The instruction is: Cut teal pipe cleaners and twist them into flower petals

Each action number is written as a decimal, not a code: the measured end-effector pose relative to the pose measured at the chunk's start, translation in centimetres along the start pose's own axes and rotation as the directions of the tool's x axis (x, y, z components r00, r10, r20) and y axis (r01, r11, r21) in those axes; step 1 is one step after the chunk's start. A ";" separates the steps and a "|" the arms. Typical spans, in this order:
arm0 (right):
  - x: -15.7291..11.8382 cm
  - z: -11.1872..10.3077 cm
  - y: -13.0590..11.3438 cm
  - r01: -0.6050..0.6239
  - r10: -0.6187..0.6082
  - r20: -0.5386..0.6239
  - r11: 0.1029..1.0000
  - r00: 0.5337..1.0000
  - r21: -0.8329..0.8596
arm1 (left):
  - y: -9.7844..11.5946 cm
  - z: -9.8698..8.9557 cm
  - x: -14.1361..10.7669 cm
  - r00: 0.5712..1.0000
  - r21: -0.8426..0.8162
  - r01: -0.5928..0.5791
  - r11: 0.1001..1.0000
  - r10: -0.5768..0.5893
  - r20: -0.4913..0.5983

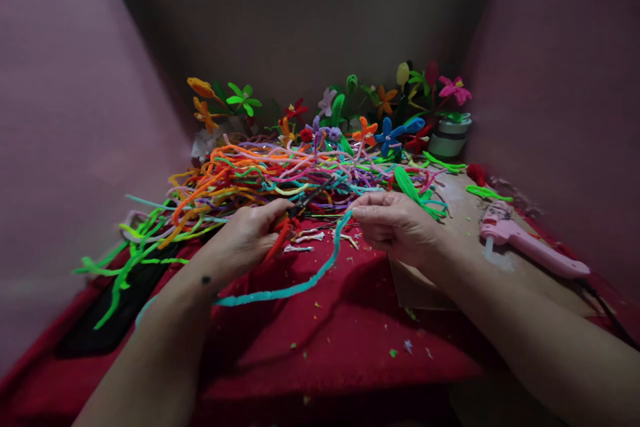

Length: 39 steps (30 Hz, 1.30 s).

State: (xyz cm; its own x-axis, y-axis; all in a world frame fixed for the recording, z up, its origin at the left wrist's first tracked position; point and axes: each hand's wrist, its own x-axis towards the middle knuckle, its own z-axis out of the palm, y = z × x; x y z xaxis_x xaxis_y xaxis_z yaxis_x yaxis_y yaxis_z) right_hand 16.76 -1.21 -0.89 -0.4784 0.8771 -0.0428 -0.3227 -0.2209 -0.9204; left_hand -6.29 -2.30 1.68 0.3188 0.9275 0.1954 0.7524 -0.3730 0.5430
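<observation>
Scissors [299,206] are gripped by the left hand [247,237]; a turquoise pipe cleaner [300,289] is pinched by the right hand [400,223]. Fingertips [358,212] are best held clear of the blades [315,195]

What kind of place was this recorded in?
Probably a home craft corner: a heap of colored pipe cleaners, a pink glue gun and fuzzy handmade flowers share a red-covered table.

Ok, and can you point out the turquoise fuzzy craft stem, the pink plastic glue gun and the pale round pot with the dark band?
Turquoise fuzzy craft stem [289,292]: head view, lower part of its curve.
Pink plastic glue gun [543,253]: head view, on the handle.
Pale round pot [447,147]: head view, lower wall.
</observation>
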 end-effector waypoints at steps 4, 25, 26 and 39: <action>-0.2 0.2 -0.6 0.103 -0.104 0.008 0.990 0.995 0.092 | 0.0 1.1 -0.1 0.965 0.204 -0.108 0.973 0.053 0.257; -0.3 2.2 2.2 0.133 -0.142 -0.186 0.989 0.972 -0.058 | 4.2 3.7 -0.9 0.967 -0.751 0.087 0.654 -0.237 -0.095; -0.5 2.3 2.2 0.119 -0.133 -0.140 0.988 0.981 -0.100 | 4.1 3.6 -0.8 0.959 -0.770 0.089 0.632 -0.264 -0.106; -0.6 2.5 3.0 -0.205 0.217 0.156 0.975 0.964 -0.091 | 3.6 4.3 -0.8 0.969 -0.785 0.059 0.616 -0.224 -0.103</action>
State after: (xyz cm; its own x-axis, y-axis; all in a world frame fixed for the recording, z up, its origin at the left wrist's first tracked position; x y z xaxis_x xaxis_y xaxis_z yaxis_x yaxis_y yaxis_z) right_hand 13.99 -3.48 -2.68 -0.6582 0.7308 -0.1807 -0.1420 -0.3563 -0.9235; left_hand -1.37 -4.51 -0.02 0.0812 0.9850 0.1523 0.0295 -0.1551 0.9875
